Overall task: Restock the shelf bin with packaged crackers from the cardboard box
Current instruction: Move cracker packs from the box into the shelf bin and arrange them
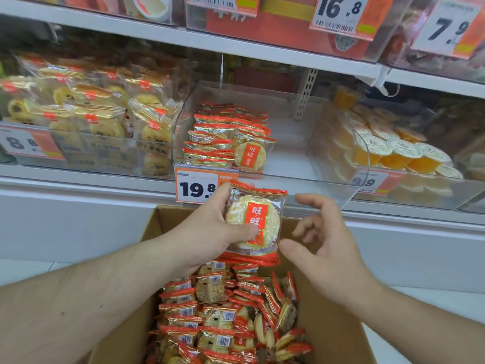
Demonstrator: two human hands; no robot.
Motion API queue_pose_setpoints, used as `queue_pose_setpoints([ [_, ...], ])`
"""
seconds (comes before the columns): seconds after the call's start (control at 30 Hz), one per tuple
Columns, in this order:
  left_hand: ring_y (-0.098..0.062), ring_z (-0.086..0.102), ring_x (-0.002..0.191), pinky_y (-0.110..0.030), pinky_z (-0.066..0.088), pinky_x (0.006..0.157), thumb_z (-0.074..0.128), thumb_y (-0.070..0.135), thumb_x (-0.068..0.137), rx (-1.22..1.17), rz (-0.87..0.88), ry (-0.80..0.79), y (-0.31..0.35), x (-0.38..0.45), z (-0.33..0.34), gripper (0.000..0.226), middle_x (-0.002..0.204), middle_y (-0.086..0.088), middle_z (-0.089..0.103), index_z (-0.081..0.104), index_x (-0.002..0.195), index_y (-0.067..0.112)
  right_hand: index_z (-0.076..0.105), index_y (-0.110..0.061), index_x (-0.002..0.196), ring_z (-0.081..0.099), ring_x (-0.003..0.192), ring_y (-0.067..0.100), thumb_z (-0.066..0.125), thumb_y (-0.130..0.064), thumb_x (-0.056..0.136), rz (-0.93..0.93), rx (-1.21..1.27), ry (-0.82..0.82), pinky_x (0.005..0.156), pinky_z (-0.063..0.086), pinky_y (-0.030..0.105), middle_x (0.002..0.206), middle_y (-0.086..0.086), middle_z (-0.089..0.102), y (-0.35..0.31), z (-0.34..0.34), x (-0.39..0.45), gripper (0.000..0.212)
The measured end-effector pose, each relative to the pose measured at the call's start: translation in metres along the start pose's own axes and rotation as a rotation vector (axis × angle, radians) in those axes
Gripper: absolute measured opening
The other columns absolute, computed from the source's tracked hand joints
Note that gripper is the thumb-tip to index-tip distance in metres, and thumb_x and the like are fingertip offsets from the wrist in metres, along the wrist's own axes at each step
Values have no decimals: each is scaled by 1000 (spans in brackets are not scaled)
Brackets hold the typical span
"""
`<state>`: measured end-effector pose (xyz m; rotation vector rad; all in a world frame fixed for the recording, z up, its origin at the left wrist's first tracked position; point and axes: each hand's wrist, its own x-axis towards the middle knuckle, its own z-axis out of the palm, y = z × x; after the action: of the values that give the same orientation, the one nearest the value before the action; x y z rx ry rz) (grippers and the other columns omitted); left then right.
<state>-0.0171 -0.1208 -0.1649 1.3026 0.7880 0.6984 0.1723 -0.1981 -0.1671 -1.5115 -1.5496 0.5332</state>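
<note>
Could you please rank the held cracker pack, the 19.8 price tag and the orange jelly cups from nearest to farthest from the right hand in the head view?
1. The cracker pack, held by the left hand, just left of the right hand.
2. The 19.8 price tag, up and left, on the bin's front.
3. The orange jelly cups, up and right, in the neighbouring bin.

White shop shelving point(236, 46) fills the wall in front of me, lit evenly and bright. Clear neighbouring bins hold yellow pastries point(86, 111) on the left and orange jelly cups point(393, 151) on the right. Orange price tags point(338, 14) hang above. Pale floor tiles point(433, 303) show below.
</note>
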Motion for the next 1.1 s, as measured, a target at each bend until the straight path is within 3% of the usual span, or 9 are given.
queue_pose_setpoints([
  [0.1,-27,69,101,-43,57,89,69,-4,84,3,47,-30,9,-4,4,55,112,-7,70,51,123,30,45,-26,130,64,76,14,76,-52,54,264,311,-173,67,53,27,110,-4,65,-6,-1,11,86],
  [0.23,-12,67,98,-34,58,85,67,-9,85,70,104,-66,14,-8,11,68,119,1,63,47,126,42,57,-14,121,70,98,21,79,-26,69,392,538,-313,77,54,29,113,7,71,-8,4,16,58],
  [0.33,-8,62,106,-47,55,90,71,-4,83,198,137,-103,16,-10,10,84,138,13,41,38,131,57,63,-8,109,72,94,24,83,-18,70,411,532,-312,75,56,31,104,10,74,-12,3,18,44],
  [0.4,-8,56,120,-37,58,86,76,6,82,217,169,-96,18,-8,8,91,142,19,33,28,132,65,62,-4,106,73,88,25,76,-14,66,419,543,-293,71,57,30,100,13,74,-19,-2,21,44],
  [0.6,1,50,104,-23,42,88,65,35,77,546,475,398,32,0,-11,52,112,24,47,37,118,50,63,-12,97,67,64,7,76,-4,75,250,324,-6,49,46,14,80,-1,75,-54,-46,75,27],
  [0.7,-10,34,125,-38,30,105,55,40,75,963,475,577,31,4,-19,52,123,17,40,50,126,33,65,-14,89,57,52,5,76,-8,80,263,203,49,44,39,15,75,-1,71,-51,-53,119,16],
  [0.8,-18,10,135,-48,17,108,56,43,71,1223,351,527,24,7,-14,68,146,4,25,45,137,36,63,-13,83,51,44,4,79,-5,78,365,112,-27,41,35,17,67,-1,65,-30,-35,156,18],
  [0.93,-24,-1,134,-50,10,112,59,42,79,1427,242,473,11,12,-15,76,147,-1,10,24,147,44,64,-8,98,49,57,13,82,-11,76,524,24,-195,49,32,24,72,3,66,-5,0,184,29],
  [1.1,-22,2,131,-50,10,114,58,40,81,1433,216,475,6,13,-23,78,139,1,13,17,147,49,62,0,109,66,70,18,87,-9,69,521,-103,-141,65,58,32,87,11,72,9,23,204,48],
])
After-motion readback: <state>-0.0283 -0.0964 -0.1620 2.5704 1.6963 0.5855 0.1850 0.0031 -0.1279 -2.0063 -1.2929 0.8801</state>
